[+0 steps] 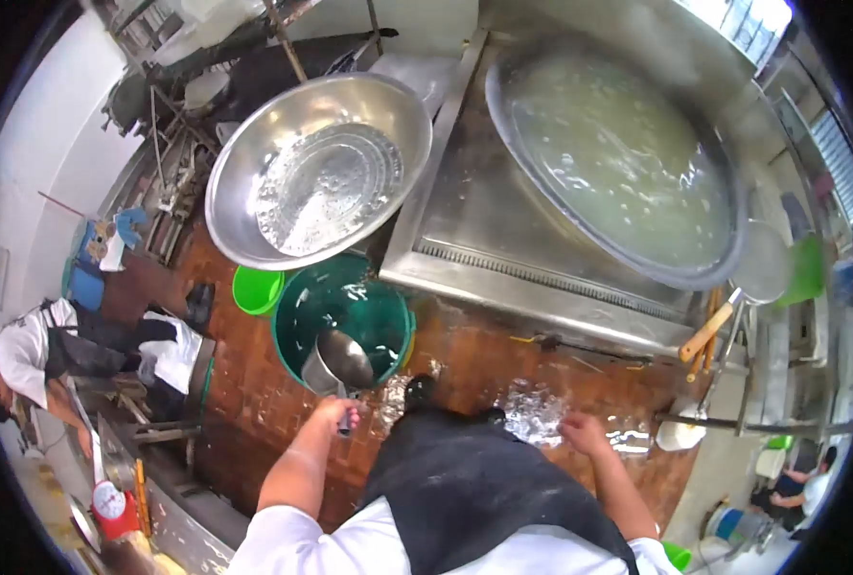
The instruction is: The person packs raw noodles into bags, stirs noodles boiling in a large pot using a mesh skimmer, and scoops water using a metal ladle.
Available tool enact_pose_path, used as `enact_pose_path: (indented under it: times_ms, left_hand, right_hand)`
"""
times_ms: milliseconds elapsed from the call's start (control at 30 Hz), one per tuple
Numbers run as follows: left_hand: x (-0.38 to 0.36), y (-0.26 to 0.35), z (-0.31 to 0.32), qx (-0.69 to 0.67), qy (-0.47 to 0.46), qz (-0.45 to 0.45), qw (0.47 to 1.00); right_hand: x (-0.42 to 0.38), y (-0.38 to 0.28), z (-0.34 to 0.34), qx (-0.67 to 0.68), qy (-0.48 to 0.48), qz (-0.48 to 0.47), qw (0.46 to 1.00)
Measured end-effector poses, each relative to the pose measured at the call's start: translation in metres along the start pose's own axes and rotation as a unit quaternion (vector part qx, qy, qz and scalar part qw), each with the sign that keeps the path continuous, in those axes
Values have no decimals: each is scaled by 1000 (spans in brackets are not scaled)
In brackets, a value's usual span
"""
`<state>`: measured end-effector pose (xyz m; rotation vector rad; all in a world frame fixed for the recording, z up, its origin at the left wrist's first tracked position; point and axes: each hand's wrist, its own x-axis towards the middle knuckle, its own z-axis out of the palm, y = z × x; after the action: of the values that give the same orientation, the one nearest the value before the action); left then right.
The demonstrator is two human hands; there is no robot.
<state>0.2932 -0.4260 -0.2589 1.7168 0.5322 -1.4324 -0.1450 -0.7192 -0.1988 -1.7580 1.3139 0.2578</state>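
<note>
My left hand (335, 414) is closed around the handle of a metal dipper (319, 369), which is tilted over the near rim of a dark green tub (407, 331) of water. My right hand (585, 433) hangs over the wet floor with nothing in it, fingers loosely bent and apart. A wide steel basin (230, 196) with a little water in its bottom stands beyond the tub and overlaps its far rim in this view. To the right, a very large pot (513, 134) of cloudy, pale, bubbling liquid sits on a steel stove (446, 216).
A bright green bucket (257, 289) stands beside the tub. Wooden-handled strainers (709, 331) hang at the stove's right. On the left, a person (38, 350) bends over a bench near a red scale (110, 508); another person (810, 494) is far right. The tiled floor (474, 345) is wet.
</note>
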Motion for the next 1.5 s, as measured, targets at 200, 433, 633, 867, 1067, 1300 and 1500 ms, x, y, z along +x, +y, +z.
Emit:
enact_pose_path:
  times_ms: [200,433,633,867,1067,1300,1500]
  left_hand:
    - [50,18,-42,120,74,26,990]
    - [165,2,-31,281,95,-8,955]
    - [173,3,-18,117,-94,-18,988]
    - [34,13,-56,38,-240,20,970]
    - [-60,68,-47,104,-346,27,932]
    - [-134,122,22,178,-454,101,867]
    - [-139,131,111,194,-517,188,812]
  right_hand:
    - [-19,41,-3,96,-15,225,970]
    - [-61,34,12,108,69,256,958]
    - [-62,-3,47,59,31,232,970]
    - [-40,-63,61,24,-38,207,977]
    - [-13,-106,60,23,-21,110,993]
    - [-17,-223,52,216,-252,12,943]
    - [-20,-322,64,439,-168,-69,880]
